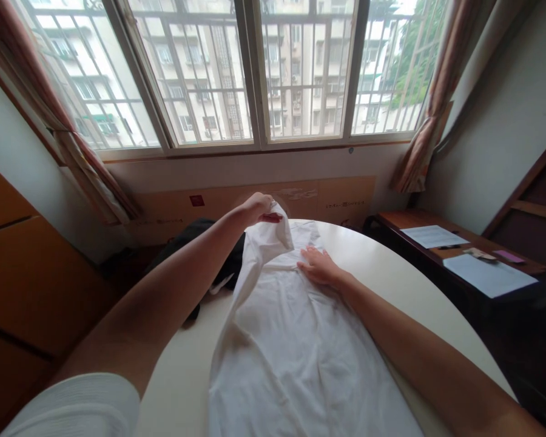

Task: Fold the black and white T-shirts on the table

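A white garment [295, 346] of thin, creased cloth lies lengthwise over the round white table [386, 261]. I cannot tell exactly what kind of garment it is. At its far left edge, my left hand [260, 207] is closed on a piece of the cloth and lifts it above the table, so a fold hangs down from the fingers. My right hand [319, 265] rests flat on the garment, right of the raised fold, with its fingers spread. Part of the cloth's far end is hidden behind the lifted fold.
Something black [230, 261] lies at the table's left edge. Flattened cardboard [236, 209] leans under the barred window [300, 79]. On the right, a low wooden table [400, 220] bears papers [432, 237] and small items, with a folded brown frame [528, 200] behind.
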Available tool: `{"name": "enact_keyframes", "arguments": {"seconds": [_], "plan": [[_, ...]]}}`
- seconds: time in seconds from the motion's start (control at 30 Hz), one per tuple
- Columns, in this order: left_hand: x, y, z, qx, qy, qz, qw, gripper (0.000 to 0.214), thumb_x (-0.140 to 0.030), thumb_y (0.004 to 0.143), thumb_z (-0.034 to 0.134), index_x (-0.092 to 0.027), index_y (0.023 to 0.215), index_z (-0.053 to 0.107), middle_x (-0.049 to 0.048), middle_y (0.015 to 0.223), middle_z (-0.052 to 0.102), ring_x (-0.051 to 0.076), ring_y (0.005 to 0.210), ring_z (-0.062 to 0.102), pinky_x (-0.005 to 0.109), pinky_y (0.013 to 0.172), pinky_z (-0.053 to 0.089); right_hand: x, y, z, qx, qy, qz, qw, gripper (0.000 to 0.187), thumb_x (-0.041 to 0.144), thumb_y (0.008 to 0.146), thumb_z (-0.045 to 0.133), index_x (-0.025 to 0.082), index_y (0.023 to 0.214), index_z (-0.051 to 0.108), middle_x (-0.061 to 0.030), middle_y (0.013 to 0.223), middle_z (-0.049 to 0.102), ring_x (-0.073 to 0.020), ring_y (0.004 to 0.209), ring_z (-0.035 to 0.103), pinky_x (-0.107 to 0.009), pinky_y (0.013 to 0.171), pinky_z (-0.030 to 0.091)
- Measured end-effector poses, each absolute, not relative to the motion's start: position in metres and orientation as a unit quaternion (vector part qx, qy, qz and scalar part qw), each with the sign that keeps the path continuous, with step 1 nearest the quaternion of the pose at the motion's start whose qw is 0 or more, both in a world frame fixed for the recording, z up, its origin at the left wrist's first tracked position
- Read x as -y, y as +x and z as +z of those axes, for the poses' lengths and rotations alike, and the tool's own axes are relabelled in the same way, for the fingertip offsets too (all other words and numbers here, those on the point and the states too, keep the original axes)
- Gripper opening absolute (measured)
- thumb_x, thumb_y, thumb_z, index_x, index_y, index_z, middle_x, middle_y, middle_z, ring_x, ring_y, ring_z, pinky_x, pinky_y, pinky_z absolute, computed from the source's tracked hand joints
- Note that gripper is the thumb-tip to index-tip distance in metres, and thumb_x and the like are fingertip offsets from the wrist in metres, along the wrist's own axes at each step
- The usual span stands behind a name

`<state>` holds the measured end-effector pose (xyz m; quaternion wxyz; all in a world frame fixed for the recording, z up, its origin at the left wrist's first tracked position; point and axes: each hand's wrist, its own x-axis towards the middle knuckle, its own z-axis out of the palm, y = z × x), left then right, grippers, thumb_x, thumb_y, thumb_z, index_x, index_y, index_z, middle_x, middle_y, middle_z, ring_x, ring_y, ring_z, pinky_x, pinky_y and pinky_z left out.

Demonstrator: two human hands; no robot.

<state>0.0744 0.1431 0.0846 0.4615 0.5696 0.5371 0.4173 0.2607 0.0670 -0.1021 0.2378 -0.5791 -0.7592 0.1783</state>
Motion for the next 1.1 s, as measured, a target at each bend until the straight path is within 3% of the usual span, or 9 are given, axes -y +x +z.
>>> {"name": "enact_keyframes", "arguments": {"seconds": [0.17, 0.27, 0.37, 0.43, 0.53, 0.73, 0.8, 0.93, 1.1], "plan": [[-0.157, 0.12, 0.053, -0.474, 0.53, 0.436, 0.552, 0.004, -0.01, 0.094, 0.06, -0.011, 0.097, 0.061, 0.0025, 0.08, 0.064, 0.022, 0.079, 0.074, 0.04, 0.078, 0.066, -0.078, 0.261, -0.089, 0.733, -0.544, 0.233, 0.335, 0.049, 0.034, 0.109, 0.028, 0.018, 0.135, 0.066, -0.0099, 0.132, 0.073, -0.0292, 0.127, 0.064, -0.045, 0.109, 0.048], [-0.163, 0.136, 0.03, -0.448, 0.52, 0.439, 0.579, 0.012, -0.011, 0.093, 0.065, -0.009, 0.103, 0.059, 0.0038, 0.083, 0.063, 0.023, 0.082, 0.074, 0.041, 0.08, 0.067, -0.081, 0.264, -0.081, 0.65, -0.503, 0.353, 0.447, 0.061, 0.037, 0.111, 0.012, 0.014, 0.145, 0.056, -0.0122, 0.125, 0.075, -0.0257, 0.117, 0.07, -0.038, 0.096, 0.056], [-0.169, 0.145, 0.01, -0.43, 0.517, 0.434, 0.6, 0.016, -0.009, 0.091, 0.067, -0.006, 0.105, 0.059, 0.0063, 0.084, 0.062, 0.025, 0.085, 0.074, 0.042, 0.08, 0.068, -0.077, 0.271, -0.075, 0.515, -0.421, 0.527, 0.529, 0.071, 0.059, 0.109, 0.012, 0.014, 0.141, 0.059, -0.0138, 0.113, 0.077, -0.0261, 0.102, 0.075, -0.036, 0.082, 0.062], [-0.172, 0.147, -0.002, -0.423, 0.516, 0.432, 0.607, 0.016, -0.006, 0.09, 0.066, -0.003, 0.104, 0.059, 0.0088, 0.086, 0.062, 0.026, 0.086, 0.075, 0.043, 0.082, 0.067, -0.074, 0.275, -0.074, 0.479, -0.406, 0.573, 0.527, 0.061, 0.065, 0.105, 0.037, 0.017, 0.131, 0.065, -0.0117, 0.108, 0.077, -0.025, 0.094, 0.075, -0.033, 0.072, 0.063], [-0.175, 0.148, -0.013, -0.405, 0.521, 0.428, 0.617, 0.02, -0.006, 0.089, 0.066, -0.002, 0.108, 0.059, 0.0136, 0.093, 0.064, 0.028, 0.089, 0.076, 0.044, 0.086, 0.066, -0.073, 0.276, -0.075, 0.461, -0.46, 0.558, 0.515, 0.027, 0.039, 0.093, 0.071, 0.017, 0.108, 0.07, -0.007, 0.09, 0.076, -0.0199, 0.074, 0.073, -0.028, 0.062, 0.061], [-0.184, 0.135, -0.024, -0.486, 0.745, 0.253, 0.38, 0.048, -0.014, 0.102, 0.04, -0.005, 0.148, 0.043, 0.0273, 0.134, 0.064, 0.028, 0.115, 0.072, 0.04, 0.097, 0.059, -0.085, 0.284, -0.08, 0.424, -0.572, 0.504, 0.488, 0.004, 0.019, 0.087, 0.062, 0.017, 0.089, 0.065, 0.0001, 0.048, 0.058, -0.019, 0.04, 0.058, -0.027, 0.037, 0.048], [-0.186, 0.128, -0.031, -0.513, 0.763, 0.227, 0.321, 0.062, -0.011, 0.096, 0.046, -0.008, 0.157, 0.036, 0.0279, 0.148, 0.056, 0.031, 0.13, 0.064, 0.044, 0.108, 0.052, -0.087, 0.29, -0.08, 0.422, -0.597, 0.497, 0.468, 0.002, 0.018, 0.084, 0.064, 0.016, 0.086, 0.065, -0.001, 0.046, 0.058, -0.0195, 0.038, 0.057, -0.026, 0.034, 0.044], [-0.185, 0.115, -0.058, -0.546, 0.797, 0.14, 0.218, 0.054, -0.023, 0.097, 0.054, -0.013, 0.15, 0.051, 0.0234, 0.155, 0.053, 0.035, 0.146, 0.049, 0.053, 0.121, 0.036, -0.087, 0.3, -0.082, 0.433, -0.616, 0.485, 0.444, 0.008, 0.017, 0.08, 0.067, 0.016, 0.087, 0.064, -0.0038, 0.054, 0.064, -0.0188, 0.04, 0.06, -0.022, 0.031, 0.037], [-0.182, 0.089, -0.078, -0.597, 0.789, 0.098, 0.108, 0.064, -0.044, 0.107, 0.037, -0.013, 0.162, 0.036, 0.0218, 0.173, 0.024, 0.034, 0.161, 0.02, 0.058, 0.128, 0.014, -0.096, 0.303, -0.087, 0.44, -0.622, 0.484, 0.43, 0.01, 0.02, 0.081, 0.066, 0.018, 0.091, 0.062, -0.0028, 0.058, 0.065, -0.0204, 0.044, 0.062, -0.024, 0.034, 0.039]]}}
